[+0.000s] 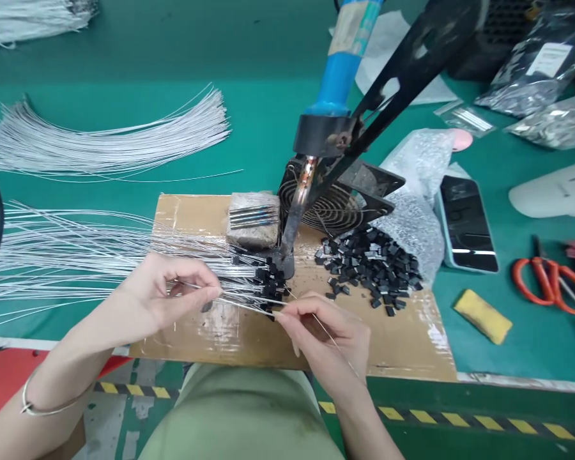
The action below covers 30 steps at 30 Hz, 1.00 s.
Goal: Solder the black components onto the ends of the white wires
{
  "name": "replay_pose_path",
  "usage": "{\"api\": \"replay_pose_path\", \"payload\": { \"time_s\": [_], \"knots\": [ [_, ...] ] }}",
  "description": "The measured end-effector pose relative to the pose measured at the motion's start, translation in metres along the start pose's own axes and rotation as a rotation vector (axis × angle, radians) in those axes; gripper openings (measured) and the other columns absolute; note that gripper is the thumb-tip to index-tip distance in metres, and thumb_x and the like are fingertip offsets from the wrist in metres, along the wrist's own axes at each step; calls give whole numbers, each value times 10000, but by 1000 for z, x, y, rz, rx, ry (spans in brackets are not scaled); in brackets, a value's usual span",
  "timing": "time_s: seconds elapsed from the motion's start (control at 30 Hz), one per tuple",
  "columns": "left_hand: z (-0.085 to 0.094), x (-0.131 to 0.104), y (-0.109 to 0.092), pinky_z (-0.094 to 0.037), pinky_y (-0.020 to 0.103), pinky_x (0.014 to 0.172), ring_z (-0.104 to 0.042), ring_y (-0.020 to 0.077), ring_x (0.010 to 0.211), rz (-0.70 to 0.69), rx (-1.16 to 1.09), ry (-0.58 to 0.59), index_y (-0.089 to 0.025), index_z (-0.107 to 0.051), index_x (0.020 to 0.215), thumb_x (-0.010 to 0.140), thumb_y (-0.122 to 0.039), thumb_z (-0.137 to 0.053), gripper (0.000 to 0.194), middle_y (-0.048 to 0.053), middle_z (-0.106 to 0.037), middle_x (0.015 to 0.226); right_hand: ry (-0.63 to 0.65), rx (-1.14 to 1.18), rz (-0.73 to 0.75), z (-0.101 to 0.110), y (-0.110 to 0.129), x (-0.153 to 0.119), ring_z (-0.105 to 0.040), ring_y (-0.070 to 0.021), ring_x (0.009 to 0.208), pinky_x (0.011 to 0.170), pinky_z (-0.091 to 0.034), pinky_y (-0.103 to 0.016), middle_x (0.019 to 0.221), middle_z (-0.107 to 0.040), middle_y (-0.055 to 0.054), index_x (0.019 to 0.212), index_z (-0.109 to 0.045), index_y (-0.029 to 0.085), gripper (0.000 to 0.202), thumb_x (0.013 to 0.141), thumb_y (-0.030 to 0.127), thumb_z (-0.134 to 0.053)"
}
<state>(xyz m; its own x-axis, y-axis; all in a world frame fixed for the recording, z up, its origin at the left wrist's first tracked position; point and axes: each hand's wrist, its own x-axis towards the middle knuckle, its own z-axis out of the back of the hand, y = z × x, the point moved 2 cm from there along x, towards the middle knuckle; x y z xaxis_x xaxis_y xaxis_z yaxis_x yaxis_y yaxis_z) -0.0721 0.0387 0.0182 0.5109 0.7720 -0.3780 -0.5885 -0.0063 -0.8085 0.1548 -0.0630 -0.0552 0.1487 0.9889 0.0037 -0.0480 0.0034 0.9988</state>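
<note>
My left hand (172, 297) pinches a thin white wire (252, 298) between thumb and fingers. The wire stretches across to my right hand (330, 335), whose thumb and forefinger close on its other end. A finer strand (333, 342) runs across the right hand's fingers and palm; its kind I cannot make out. Behind and under the hands lies a spread of white wires (100, 255) with small black connectors (269, 278) at their right ends. Just beyond the fingers, a blue-handled soldering iron (335, 83) points tip down, clamped in a black metal arm (407, 70).
Brown cardboard (388, 345) covers the work spot. A heap of black connectors (371, 265) lies right, near a small fan (335, 198). A block (253, 233) stands behind the iron tip. Further right are a phone (469, 223), yellow sponge (483, 316) and scissors (546, 281). Another wire bundle (115, 147) lies back left.
</note>
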Motion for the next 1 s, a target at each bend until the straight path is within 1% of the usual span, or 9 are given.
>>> {"api": "replay_pose_path", "payload": {
  "time_s": [0.2, 0.3, 0.37, 0.43, 0.5, 0.6, 0.73, 0.83, 1.0],
  "knots": [
    [-10, 0, -6, -299, 216, 470, -440, 96, 528, 28, 5, 60, -165, -733, 775, 970, -317, -629, 269, -8, -635, 625, -78, 46, -70, 0, 1, -1, -500, -109, 563, 493, -346, -247, 635, -596, 38, 745, -724, 228, 191, 917, 182, -791],
    [-15, -5, -4, -281, 234, 476, -405, 103, 516, 34, 67, 52, -178, -726, 836, 1002, -306, -596, 246, -31, -571, 602, -80, -13, -21, 3, 3, -2, -501, -111, 592, 525, -358, -248, 648, -588, 42, 759, -703, 232, 202, 938, 154, -756],
    [-20, -8, -5, -269, 243, 479, -371, 103, 482, -1, 136, 14, -188, -748, 955, 1019, -282, -582, 200, -66, -490, 556, -52, -80, 51, 5, 4, -1, -506, -106, 603, 545, -367, -245, 665, -592, 45, 785, -698, 230, 196, 952, 132, -727],
    [-25, -9, -11, -287, 244, 492, -393, 104, 473, -76, 203, -17, -192, -748, 1111, 1026, -256, -587, 193, -82, -479, 562, -12, -136, 116, 5, 6, 0, -508, -101, 597, 544, -368, -243, 680, -597, 45, 809, -693, 227, 190, 962, 116, -705],
    [-32, -8, -17, -359, 240, 545, -501, 116, 536, -162, 257, -29, -174, -729, 1197, 1025, -229, -599, 222, -57, -576, 645, 5, -164, 137, 5, 7, 0, -507, -102, 592, 537, -364, -246, 693, -602, 41, 821, -684, 225, 187, 968, 110, -694],
    [-42, -2, -25, -435, 253, 658, -639, 155, 712, -253, 307, -18, -150, -739, 1110, 1047, -181, -556, 197, 10, -701, 793, -14, -184, 121, 6, 9, -1, -504, -114, 604, 551, -369, -258, 694, -590, 31, 812, -673, 223, 195, 970, 110, -691],
    [-49, 5, -25, -431, 270, 639, -635, 158, 701, -328, 361, 22, -166, -724, 967, 1073, -157, -506, 242, 7, -712, 791, -28, -183, 104, 8, 9, -3, -494, -126, 610, 564, -366, -270, 670, -576, 24, 786, -678, 220, 204, 967, 125, -697],
    [-50, 5, -24, -442, 300, 617, -617, 171, 667, -453, 551, -12, -154, -709, 978, 1066, -118, -489, 239, 14, -698, 776, -31, -121, 35, 9, 5, -4, -496, -136, 612, 557, -355, -279, 661, -574, 12, 768, -691, 218, 211, 975, 187, -712],
    [-53, 4, -26, -514, 335, 666, -638, 192, 704, -832, 922, -168, -129, -711, 964, 1061, -66, -434, 299, 67, -734, 838, -38, -5, -208, 9, -4, -7, -462, -108, 501, 450, -335, -250, 629, -535, 25, 739, -697, 208, 290, 972, 370, -752]
  ]
}}
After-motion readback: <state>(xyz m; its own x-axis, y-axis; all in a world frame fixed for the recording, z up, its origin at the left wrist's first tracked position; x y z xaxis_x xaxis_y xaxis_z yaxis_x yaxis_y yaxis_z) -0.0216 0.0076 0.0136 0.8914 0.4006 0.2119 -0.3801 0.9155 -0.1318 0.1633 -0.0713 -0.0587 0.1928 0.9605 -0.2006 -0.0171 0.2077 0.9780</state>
